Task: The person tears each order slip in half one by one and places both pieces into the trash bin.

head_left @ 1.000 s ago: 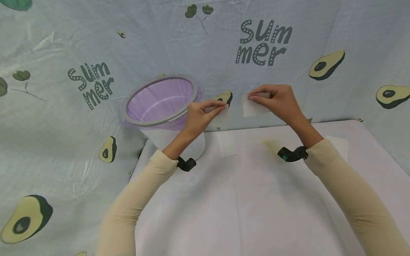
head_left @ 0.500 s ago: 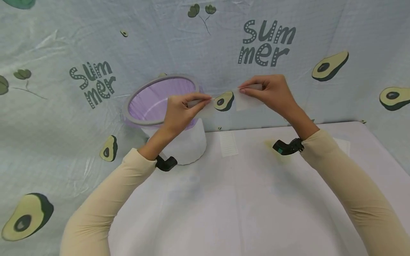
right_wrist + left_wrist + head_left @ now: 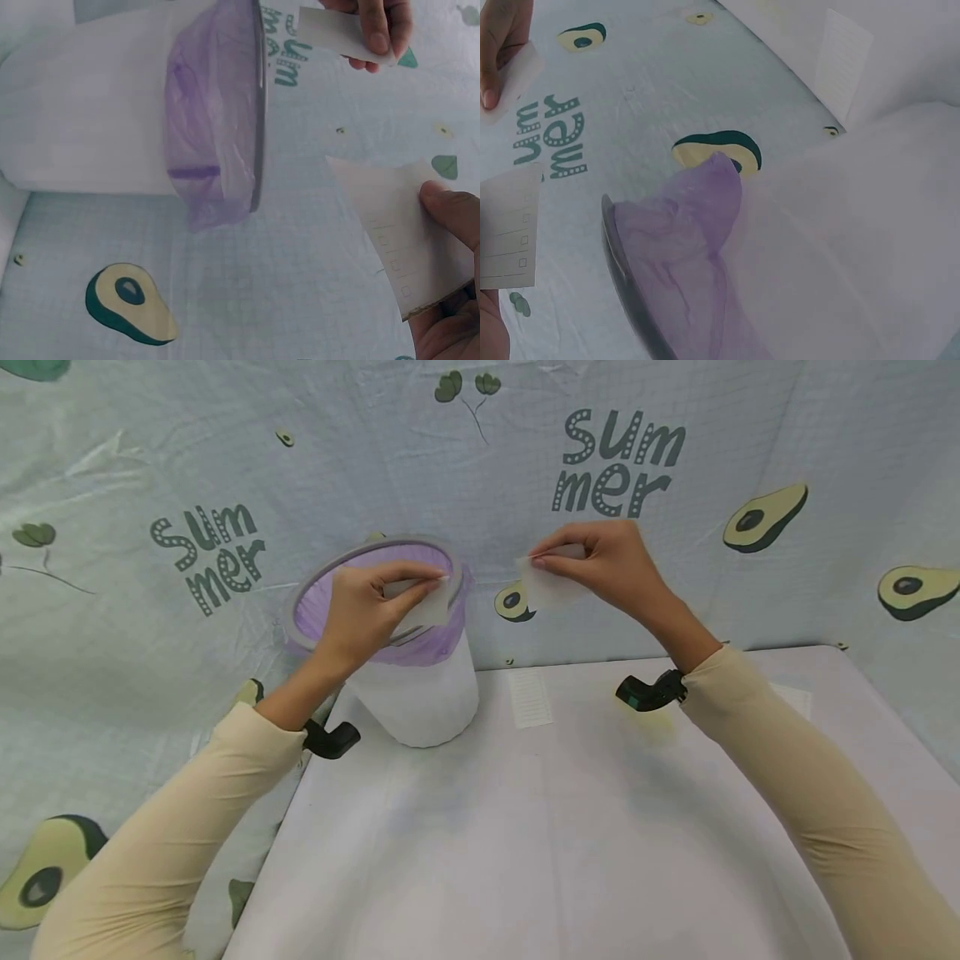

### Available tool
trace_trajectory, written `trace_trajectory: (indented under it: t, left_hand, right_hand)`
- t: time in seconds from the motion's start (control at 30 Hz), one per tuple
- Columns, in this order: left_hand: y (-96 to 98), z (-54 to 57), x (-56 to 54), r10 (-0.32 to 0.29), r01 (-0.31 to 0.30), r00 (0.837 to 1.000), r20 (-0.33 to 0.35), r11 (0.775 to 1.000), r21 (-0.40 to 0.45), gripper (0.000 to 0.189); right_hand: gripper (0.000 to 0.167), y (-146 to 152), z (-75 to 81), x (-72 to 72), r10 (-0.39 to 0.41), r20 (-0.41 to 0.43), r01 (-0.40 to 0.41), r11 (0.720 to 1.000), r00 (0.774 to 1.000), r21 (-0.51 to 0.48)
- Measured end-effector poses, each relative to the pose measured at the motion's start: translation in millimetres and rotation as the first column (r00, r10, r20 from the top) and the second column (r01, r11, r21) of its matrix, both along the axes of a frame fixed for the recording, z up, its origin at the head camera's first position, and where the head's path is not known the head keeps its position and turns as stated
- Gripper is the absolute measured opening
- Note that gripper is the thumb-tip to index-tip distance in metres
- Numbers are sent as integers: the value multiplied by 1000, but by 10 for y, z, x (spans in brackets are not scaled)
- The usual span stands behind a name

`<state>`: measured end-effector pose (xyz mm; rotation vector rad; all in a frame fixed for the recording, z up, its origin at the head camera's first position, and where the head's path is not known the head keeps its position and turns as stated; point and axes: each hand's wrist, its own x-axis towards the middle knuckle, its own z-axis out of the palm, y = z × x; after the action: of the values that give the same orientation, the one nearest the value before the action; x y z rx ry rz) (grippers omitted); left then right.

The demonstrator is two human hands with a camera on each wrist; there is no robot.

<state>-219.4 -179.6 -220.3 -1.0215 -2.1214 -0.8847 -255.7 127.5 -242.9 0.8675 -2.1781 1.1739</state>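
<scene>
In the head view my left hand (image 3: 362, 610) pinches a small piece of white paper (image 3: 433, 610) in front of the bin's rim. Up to the right, my right hand (image 3: 615, 564) holds another piece of paper (image 3: 551, 589) between thumb and fingers. Printed lines and small checkboxes show on the left piece of paper (image 3: 508, 240) in the left wrist view. The right piece (image 3: 397, 232) carries boxes too and has a rough lower edge. A white trash bin (image 3: 412, 706) with a purple bag (image 3: 438, 647) under its grey ring stands behind my left hand.
A lined paper sheet (image 3: 531, 697) lies on the white table (image 3: 480, 843) to the right of the bin. Another sheet (image 3: 797, 700) is partly hidden by my right sleeve. Something pale yellow (image 3: 654, 725) lies under the right wrist camera. A patterned cloth (image 3: 825, 435) hangs behind.
Both hands have moved left and up, each with its piece of paper. My left hand has travelled farther, now overlapping the bin's opening, so the gap between the hands is wider.
</scene>
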Motion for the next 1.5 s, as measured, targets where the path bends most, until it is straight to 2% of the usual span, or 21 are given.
trace_trajectory:
  t: [0.3,0.5,0.73,0.87,1.17,1.5]
  left_hand:
    - [-194,166,-40,13,-18,998,-62,997,-69,12]
    - [-372,241,-102,102,-111,992,-77,985,-131,12]
    - [-514,289,-146,200,-207,978,-61,968,-142,10]
    - [-558,307,-160,233,-239,971,-53,960,-149,10]
    - [-589,327,-165,254,-257,966,-38,955,-147,10]
    - [-605,346,-191,268,-274,962,-58,949,-156,9]
  right_hand:
    - [10,-221,84,-68,82,-5,-82,997,997,-12]
    - [11,-380,136,-96,110,1,-110,994,994,-19]
    - [13,-584,239,-113,135,-10,-135,991,991,14]
    - [12,-702,285,-124,164,-29,-163,986,986,25]
    - [14,-917,419,-181,186,-42,-182,979,982,95]
    - [16,-1161,548,-299,209,-29,-200,964,978,177]
